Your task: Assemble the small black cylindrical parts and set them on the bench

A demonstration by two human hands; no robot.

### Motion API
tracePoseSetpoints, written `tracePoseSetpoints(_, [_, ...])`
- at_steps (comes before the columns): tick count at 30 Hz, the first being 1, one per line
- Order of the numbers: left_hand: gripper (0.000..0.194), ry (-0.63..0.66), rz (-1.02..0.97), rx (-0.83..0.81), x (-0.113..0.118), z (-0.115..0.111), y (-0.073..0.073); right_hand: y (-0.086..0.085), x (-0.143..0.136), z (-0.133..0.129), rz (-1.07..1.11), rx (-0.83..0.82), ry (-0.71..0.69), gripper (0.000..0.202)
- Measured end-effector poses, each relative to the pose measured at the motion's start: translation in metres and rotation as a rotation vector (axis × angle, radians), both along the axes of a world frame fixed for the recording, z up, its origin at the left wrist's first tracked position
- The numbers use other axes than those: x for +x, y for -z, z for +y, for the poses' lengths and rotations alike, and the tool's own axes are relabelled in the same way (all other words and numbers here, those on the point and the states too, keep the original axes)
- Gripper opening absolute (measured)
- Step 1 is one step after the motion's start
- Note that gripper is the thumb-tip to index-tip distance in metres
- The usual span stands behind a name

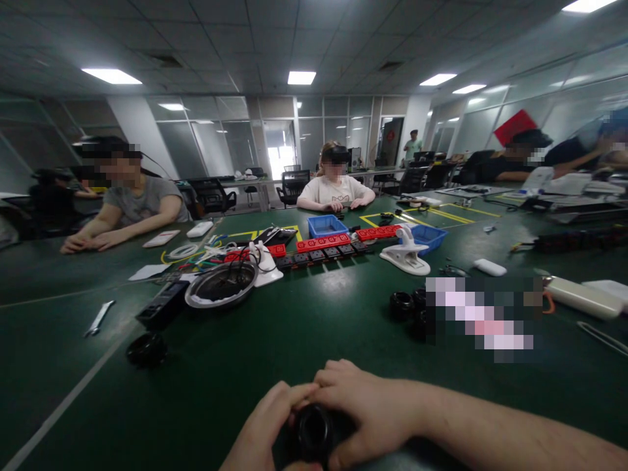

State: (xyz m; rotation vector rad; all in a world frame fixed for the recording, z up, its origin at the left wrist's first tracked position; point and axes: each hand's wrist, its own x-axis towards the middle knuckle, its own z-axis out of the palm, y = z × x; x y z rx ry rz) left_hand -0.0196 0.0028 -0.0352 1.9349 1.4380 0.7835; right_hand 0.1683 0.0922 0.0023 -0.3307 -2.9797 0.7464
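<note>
Nearest the cam, at bottom ctr, was a glossy black ring-shaped part [314, 432] w/ its round opening showing, gripped betw. two bare hands. The left hand [262, 422] was clamped on its L side; the right hand [367, 402] was clamped on it from the R, thumb on the near side, fingers bent over the far side, where they met the left hand's. Couldn't tell if the part touched the dark green bench [338, 340].

L to R beyond: a person in a grey T-shirt [150, 199] sat w/ forearms on the bench. A silver metal wrench [101, 318] lay far L, then a 2nd black ring-shaped piece [147, 350], well apart from the hands. Just behind that was a black oblong box [164, 305], next to a round, shallow metal dish [220, 304]. A row of red strips [321, 243] ran across the mid bench, w/ a blue plastic bin [328, 234] just behind. Opp. sat a person in a white top [335, 190]. Further R: a white plastic clip-shaped stand [405, 260] in front of another blue bin [434, 242], then a cluster of black round pieces [401, 305] beside a pixelated patch, & a cream cylindrical object [583, 296] at far R.
</note>
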Motion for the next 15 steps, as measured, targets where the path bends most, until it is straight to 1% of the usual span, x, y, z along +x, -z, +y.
tracePoseSetpoints(2, [0.048, 0.084, 0.001, 0.019, -0.001, 0.001, 0.002, 0.001, -0.001, 0.003, -0.010, -0.008, -0.024, 0.043])
tracePoseSetpoints(3, [0.046, 0.099, 0.003, 0.029, -0.001, 0.001, 0.003, 0.004, -0.002, 0.003, -0.008, 0.003, -0.013, 0.041])
tracePoseSetpoints(5, [0.045, 0.077, 0.013, 0.043, -0.001, 0.001, 0.003, 0.012, -0.006, -0.002, -0.009, 0.056, 0.065, 0.042])
tracePoseSetpoints(8, [0.043, 0.023, 0.030, 0.045, 0.000, 0.000, 0.001, 0.023, -0.013, -0.013, -0.043, 0.176, 0.243, 0.049])
tracePoseSetpoints(10, [0.042, -0.006, 0.032, 0.039, 0.000, 0.000, 0.000, 0.026, -0.014, -0.019, -0.053, 0.234, 0.311, 0.052])
tracePoseSetpoints(12, [0.042, -0.010, 0.020, 0.040, 0.000, 0.000, 0.001, 0.023, -0.013, -0.021, -0.019, 0.232, 0.304, 0.052])
tracePoseSetpoints(15, [0.045, 0.037, -0.009, 0.052, -0.001, 0.002, 0.003, 0.013, -0.008, -0.015, 0.053, 0.107, 0.191, 0.053])
